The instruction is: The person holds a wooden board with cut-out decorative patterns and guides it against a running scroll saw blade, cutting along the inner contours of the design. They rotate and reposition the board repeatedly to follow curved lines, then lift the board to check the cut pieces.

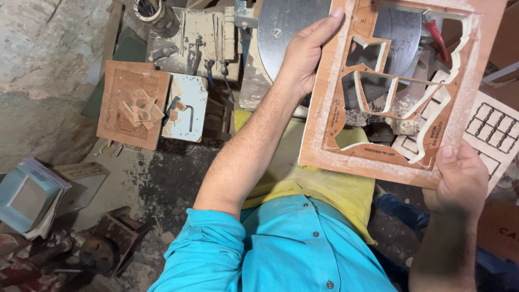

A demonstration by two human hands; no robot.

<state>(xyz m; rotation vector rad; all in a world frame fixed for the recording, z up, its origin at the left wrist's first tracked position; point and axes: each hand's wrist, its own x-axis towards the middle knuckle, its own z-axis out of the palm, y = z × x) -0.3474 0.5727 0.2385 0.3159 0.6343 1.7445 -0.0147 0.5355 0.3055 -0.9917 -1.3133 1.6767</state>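
1. Item in hand: a flat, square, reddish-brown plywood board with curved cut-out slots (403, 81) is held up in the air over the person's lap, tilted slightly, above the yellow cloth (330, 184) that lies across the lap.
2. Left hand (305, 51): closed on the board's left edge, thumb on top near the upper corner, fingers wrapped behind.
3. Right hand (459, 181): closed on the board's lower right corner, thumb pressed on the face, fingers underneath and hidden.
4. Condition of the board: several winding slots are already cut through, with pale cut edges and pale dust along the border. The inner outlined panels remain attached. Whether more cutting is due cannot be told.
5. Behind the board: a grey round metal disc (286, 27) of a machine shows through the openings, with a red-handled tool (437, 38) near the upper right corner.
6. Second board: a smaller brown square wooden board (116, 81) rests at the left of the cluttered table, bearing a small heap of pale wooden offcuts (140, 108) at its middle.
7. Containers: a dark cylindrical tin (157, 13) at the table's far edge holds thin upright tools; contents otherwise unclear. A light blue box (24, 194) sits on the floor at left; its inside is not visible.
8. A white sheet with a dark grid pattern (492, 132) lies at the right.
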